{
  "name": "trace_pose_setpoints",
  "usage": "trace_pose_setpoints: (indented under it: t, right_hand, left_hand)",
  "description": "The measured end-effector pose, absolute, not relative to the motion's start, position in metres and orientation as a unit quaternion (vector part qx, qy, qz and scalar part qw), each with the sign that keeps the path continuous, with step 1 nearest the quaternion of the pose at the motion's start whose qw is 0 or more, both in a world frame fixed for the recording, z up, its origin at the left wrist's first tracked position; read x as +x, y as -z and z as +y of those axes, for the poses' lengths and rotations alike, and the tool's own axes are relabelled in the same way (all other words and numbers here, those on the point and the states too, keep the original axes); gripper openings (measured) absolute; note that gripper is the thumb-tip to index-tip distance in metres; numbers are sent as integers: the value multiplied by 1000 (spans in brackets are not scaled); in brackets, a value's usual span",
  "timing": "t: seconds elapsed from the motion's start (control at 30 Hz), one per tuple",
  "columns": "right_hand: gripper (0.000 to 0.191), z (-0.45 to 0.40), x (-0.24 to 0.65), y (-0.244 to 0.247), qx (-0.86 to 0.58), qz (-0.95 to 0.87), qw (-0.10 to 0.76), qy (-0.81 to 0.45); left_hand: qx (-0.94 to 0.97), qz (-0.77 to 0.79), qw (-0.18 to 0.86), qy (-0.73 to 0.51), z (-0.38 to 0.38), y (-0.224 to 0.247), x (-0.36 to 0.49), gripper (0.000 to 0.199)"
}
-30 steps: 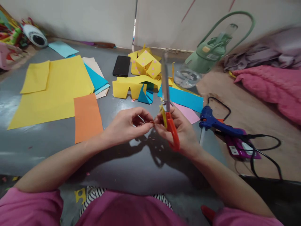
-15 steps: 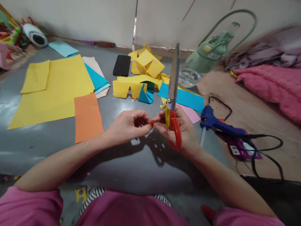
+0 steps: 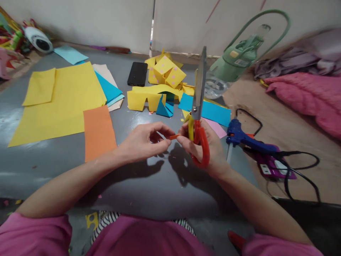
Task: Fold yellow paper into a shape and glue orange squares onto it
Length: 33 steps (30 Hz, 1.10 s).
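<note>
My left hand (image 3: 147,141) curls its thumb and forefinger around the left end of a small orange paper piece (image 3: 174,136). The thumb and forefinger of my right hand (image 3: 210,153) pinch the other end. Scissors (image 3: 199,103) with red and yellow handles also sit in my right hand, their blades together and pointing up. Beyond my hands lie a yellow cut-paper strip (image 3: 137,100) and a folded blue paper piece (image 3: 165,108). A blue paper strip (image 3: 215,113) and pink paper (image 3: 215,128) are behind my right hand.
To the left lie an orange sheet (image 3: 99,133) and a large yellow sheet (image 3: 66,106). A phone (image 3: 137,74) and dotted yellow paper shapes (image 3: 166,71) are at the back. At right are a green bottle (image 3: 237,60), a blue glue gun (image 3: 239,135) and a corded purple power strip (image 3: 266,167).
My left fingers have loosened and spread a little, so more of the orange piece shows. The scissors have shifted slightly right in my right hand.
</note>
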State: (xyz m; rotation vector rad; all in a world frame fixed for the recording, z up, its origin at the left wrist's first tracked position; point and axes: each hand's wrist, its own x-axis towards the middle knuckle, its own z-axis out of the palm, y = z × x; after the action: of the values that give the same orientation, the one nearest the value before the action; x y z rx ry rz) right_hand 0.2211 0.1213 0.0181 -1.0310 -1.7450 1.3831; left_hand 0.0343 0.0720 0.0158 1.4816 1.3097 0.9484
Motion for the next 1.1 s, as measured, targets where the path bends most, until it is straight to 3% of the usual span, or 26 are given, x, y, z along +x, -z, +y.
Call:
trace_pose_setpoints:
  t: [0.37, 0.57, 0.73, 1.1]
  right_hand:
    - [43, 122, 223, -19, -379, -650, 332, -569]
    - [41, 127, 244, -20, -303, -656, 202, -661]
    - [47, 131, 253, -14, -271, -676, 122, -674]
    - [65, 130, 253, -20, -288, -712, 91, -633]
  left_hand:
    - [498, 464, 586, -439, 78, -7, 32, 20]
    - [333, 388, 688, -515, 88, -11, 12, 25]
    - [263, 320, 696, -586, 92, -15, 5, 26]
    - [217, 274, 698, -625, 95, -16, 4, 18]
